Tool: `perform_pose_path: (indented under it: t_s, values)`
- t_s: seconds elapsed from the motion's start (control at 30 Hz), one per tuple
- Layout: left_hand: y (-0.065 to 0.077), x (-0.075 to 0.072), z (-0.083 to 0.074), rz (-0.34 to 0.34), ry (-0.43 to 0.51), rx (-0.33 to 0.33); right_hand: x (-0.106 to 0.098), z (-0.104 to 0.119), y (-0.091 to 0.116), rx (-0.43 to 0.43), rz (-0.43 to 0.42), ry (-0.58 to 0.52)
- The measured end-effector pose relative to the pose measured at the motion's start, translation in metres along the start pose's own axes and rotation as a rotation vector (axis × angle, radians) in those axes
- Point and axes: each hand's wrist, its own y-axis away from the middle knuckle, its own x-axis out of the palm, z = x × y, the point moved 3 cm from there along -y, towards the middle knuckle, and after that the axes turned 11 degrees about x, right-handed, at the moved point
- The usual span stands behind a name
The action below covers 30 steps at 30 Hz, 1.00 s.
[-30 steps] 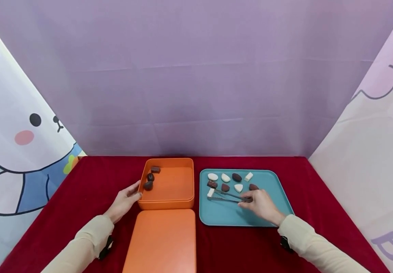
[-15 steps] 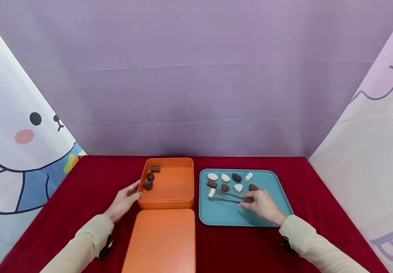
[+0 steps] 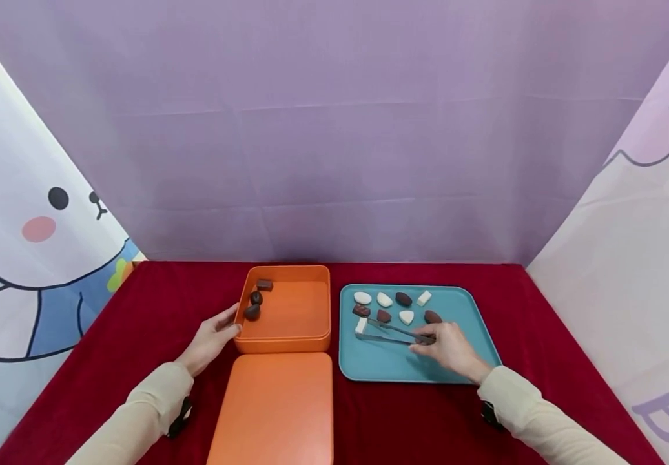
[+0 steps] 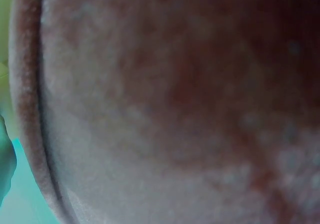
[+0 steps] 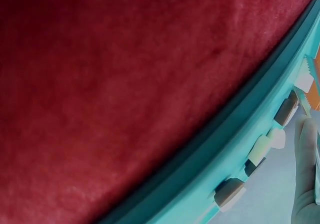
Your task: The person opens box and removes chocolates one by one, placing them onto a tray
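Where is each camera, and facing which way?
Head: worn on the head, looks forward and down at the orange box, blue tray, left hand, right hand and sleeves.
Left wrist: worn there, looks at a blurred surface; body parts unclear.
Right wrist: worn there, looks across red cloth at the tray; fingers show.
Head and right wrist share the tray.

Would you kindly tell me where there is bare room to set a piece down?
The box is bare right of its dark pieces; the lid beside the box is bare; the tray is bare between the tongs and its near rim. Beyond the tongs, other pieces crowd the tray.
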Motion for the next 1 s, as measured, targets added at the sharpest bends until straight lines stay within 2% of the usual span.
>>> perform_pose_path:
  t_s: [0.27,0.57,0.73,1.0]
  values:
    - [0.000,0.000,0.001,-0.001,-0.001,0.000,-0.006,0.003,0.002,0.019,0.035,-0.084]
    - [0.000,-0.001,0.002,0.000,0.007,-0.006,-0.020,0.006,-0.001,0.071,-0.016,-0.048]
    - [-0.001,0.000,0.001,0.004,0.014,-0.006,-0.024,0.009,-0.002,0.070,-0.041,-0.064]
    - [-0.002,0.001,0.001,0.004,0.019,-0.006,-0.021,0.030,-0.009,0.065,-0.078,-0.087]
